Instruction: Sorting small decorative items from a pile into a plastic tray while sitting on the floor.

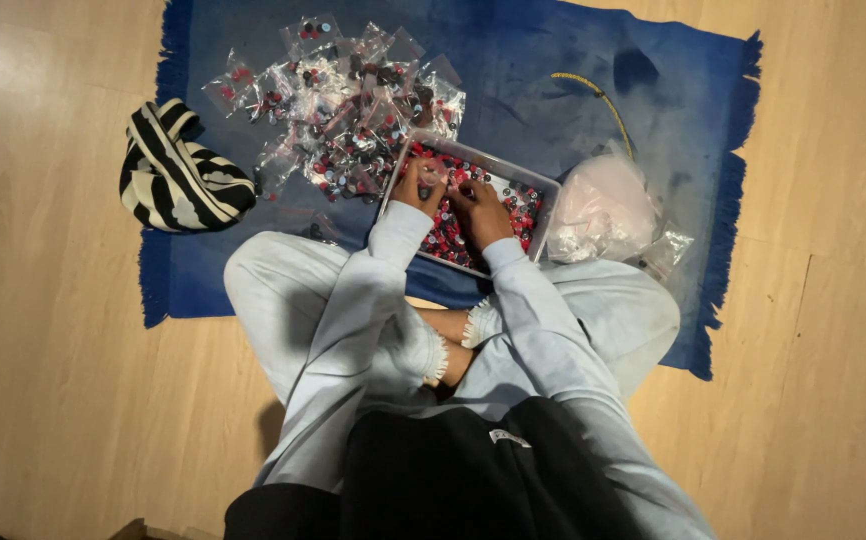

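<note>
both hands sit in the grey tray (pixel 549 186) of small red and dark pieces (pixel 519 205). the left hand (pixel 419 186) pinches something small i can't make out; the right hand (pixel 480 209) rests curled on the pieces, grip unclear. just beyond the left hand lies a heap of filled clear bags (pixel 348 105); a bundle of empty bags (pixel 603 208) sits right of the right hand.

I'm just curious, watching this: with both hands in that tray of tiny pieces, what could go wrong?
The tray sits on soft rug against the legs, so a knee nudge might tip it, scattering pieces. The left hand works close to the heaped small bags; they could slide or get mixed up.
</note>
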